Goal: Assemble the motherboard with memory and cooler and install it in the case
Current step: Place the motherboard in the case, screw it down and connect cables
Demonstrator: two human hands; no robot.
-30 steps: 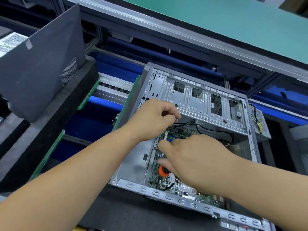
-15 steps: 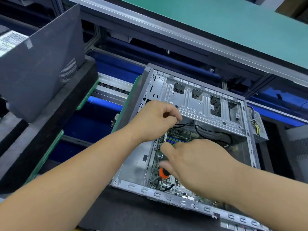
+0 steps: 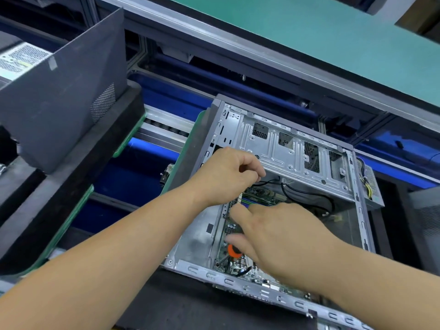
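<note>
While the case (image 3: 297,151) lies open on its side on the dark tabletop (image 3: 190,306), the motherboard (image 3: 252,201) already sits inside it, against the floor of the shell, so the step in hand looks like the last one: fixing or cabling the board in place. The left hand (image 3: 228,175) is curled above the board's upper edge, thumb and forefinger pinching what seems to be a thin black cable (image 3: 307,192) that loops off toward the right wall. The right hand (image 3: 278,236) hovers low over the middle of the board, fingers spread and relaxed; whether it grips anything underneath I cannot tell. Just below its fingers an orange-handled screwdriver (image 3: 232,252) stands on the board's lower left corner, its tip apparently at a screw hole.

By my judgement the next move calls for leading the cable clear of the board or onto its header, then driving the corner screw, with the tool held upright so it does not skate across the components. Memory and cooler are hidden by the right hand, so their state is unclear.

A drive cage (image 3: 285,148) overhangs the board's far edge and crowds the left hand. A power supply (image 3: 371,186) hangs outside the right wall. A dark side panel (image 3: 71,96) leans at the left, well apart.
</note>
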